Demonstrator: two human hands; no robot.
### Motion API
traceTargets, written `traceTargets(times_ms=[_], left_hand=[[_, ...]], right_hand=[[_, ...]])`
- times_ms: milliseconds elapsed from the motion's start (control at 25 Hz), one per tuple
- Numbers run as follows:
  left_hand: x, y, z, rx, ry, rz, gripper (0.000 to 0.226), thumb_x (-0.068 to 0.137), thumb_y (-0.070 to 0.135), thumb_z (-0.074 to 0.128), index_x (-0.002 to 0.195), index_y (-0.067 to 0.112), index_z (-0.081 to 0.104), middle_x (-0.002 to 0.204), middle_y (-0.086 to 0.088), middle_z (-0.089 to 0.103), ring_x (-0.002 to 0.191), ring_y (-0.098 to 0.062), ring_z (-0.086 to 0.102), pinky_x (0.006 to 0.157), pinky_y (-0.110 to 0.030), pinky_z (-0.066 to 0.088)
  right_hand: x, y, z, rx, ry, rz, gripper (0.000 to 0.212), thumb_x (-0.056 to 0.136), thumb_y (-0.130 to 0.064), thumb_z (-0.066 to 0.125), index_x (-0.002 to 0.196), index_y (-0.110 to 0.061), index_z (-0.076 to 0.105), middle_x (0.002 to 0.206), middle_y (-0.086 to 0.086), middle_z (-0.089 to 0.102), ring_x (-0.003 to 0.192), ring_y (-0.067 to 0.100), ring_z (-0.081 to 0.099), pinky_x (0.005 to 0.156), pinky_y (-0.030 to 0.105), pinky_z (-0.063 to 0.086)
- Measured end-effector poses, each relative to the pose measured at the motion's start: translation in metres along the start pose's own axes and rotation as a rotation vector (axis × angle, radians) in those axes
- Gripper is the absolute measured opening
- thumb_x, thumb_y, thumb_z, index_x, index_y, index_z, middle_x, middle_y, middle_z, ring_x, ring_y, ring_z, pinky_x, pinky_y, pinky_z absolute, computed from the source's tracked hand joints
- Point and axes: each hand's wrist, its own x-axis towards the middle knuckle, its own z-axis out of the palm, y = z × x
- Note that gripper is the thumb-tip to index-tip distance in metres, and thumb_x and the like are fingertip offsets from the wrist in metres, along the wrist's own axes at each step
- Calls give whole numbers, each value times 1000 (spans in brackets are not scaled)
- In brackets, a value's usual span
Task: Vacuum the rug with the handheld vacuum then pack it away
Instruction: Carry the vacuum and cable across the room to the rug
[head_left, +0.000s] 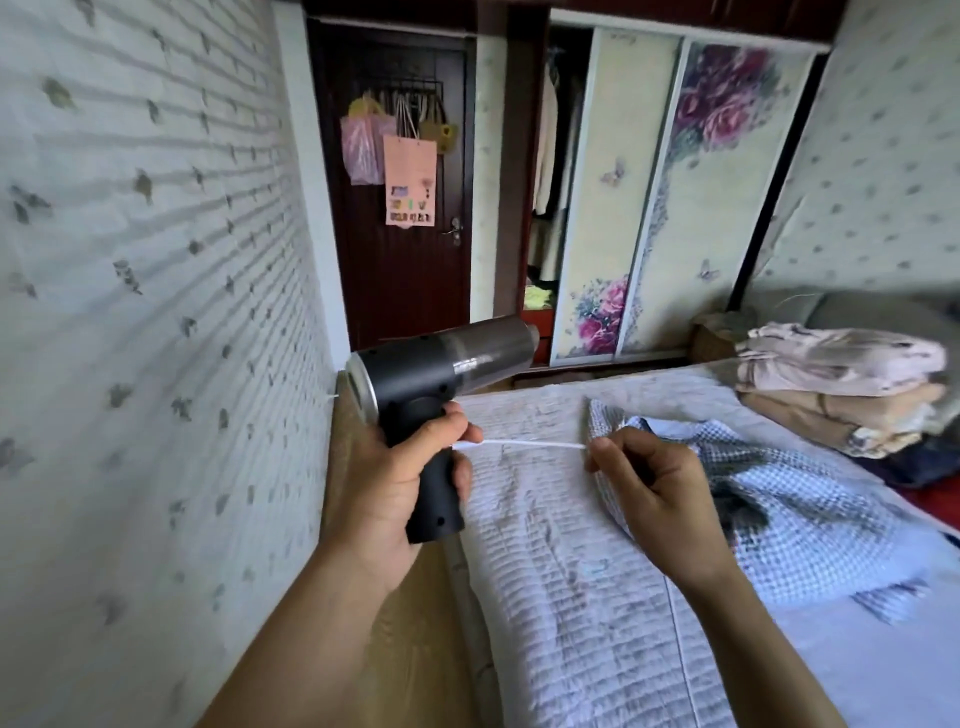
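Left hand wrapped around the grip of the handheld vacuum, held up beside the bed, nozzle toward the wardrobe. Right hand pinching a thin white cord stretched from the grip. No rug in view, so vacuuming progress unclear; likely handling the cord, packing away not yet done

Left hand wrapped round grip of black handheld vacuum, barrel pointing toward 1 o'clock, held above the bed edge. Right hand at 3 o'clock of it pinches a white cord, stretched taut between the hands. Quilted bedcover below; checked cloth under right hand. Folded clothes at 2 o'clock. Dark door at 12.
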Motion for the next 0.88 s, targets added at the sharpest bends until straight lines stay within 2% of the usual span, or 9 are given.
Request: traceTargets(times_ms=[160, 240, 480, 560, 680, 880], left_hand=[[114, -16, -14, 49, -14, -33, 33, 74, 14, 72, 103, 2, 61, 83, -15, 65, 45, -21, 48, 47, -27, 43], [173, -16, -19, 77, -6, -39, 34, 74, 14, 73, 103, 2, 60, 84, -16, 65, 45, -22, 49, 47, -27, 43], [312, -21, -33, 72, -39, -49, 27, 76, 12, 73, 99, 3, 62, 81, -13, 66, 46, -19, 49, 47, -27, 43], [343, -25, -37, 68, -45, -64, 27, 77, 12, 73, 99, 3, 62, 81, -13, 66, 46, -19, 49, 47, -26, 43], [403, -39, -56, 62, -96, -82, 27, 76, 13, 73, 98, 3, 62, 81, -13, 66, 46, -19, 49, 48, -26, 44], [518, -53, -105, 32, -149, -84, 31, 72, 14, 72, 99, 1, 62, 80, -15, 66, 45, -21, 50, 47, -27, 43]], right_hand=[[85, 59, 39, 6, 77, 65, 32, 96, -22, 61, 65, -19, 65, 47, -1, 48, 44, 5, 35, 45, 26, 28], [130, 80, 57, -1, 83, 94, 32, 96, -16, 62, 64, -14, 65, 46, -11, 48, 43, 5, 35, 45, 19, 26], [249, 136, 91, 22, 123, 61, 31, 95, -21, 62, 64, -15, 63, 50, 9, 41, 50, 8, 34, 49, 35, 32], [275, 147, 98, 4, 137, 49, 30, 94, -23, 62, 65, -15, 63, 49, 8, 39, 49, 7, 34, 49, 33, 31], [319, 179, 120, 27, 168, 66, 29, 94, -24, 62, 67, -14, 65, 49, -3, 37, 50, 6, 32, 48, 27, 29], [405, 232, 187, -35, 191, 85, 29, 95, -18, 63, 66, -15, 66, 54, 17, 47, 51, 8, 37, 50, 29, 32]])
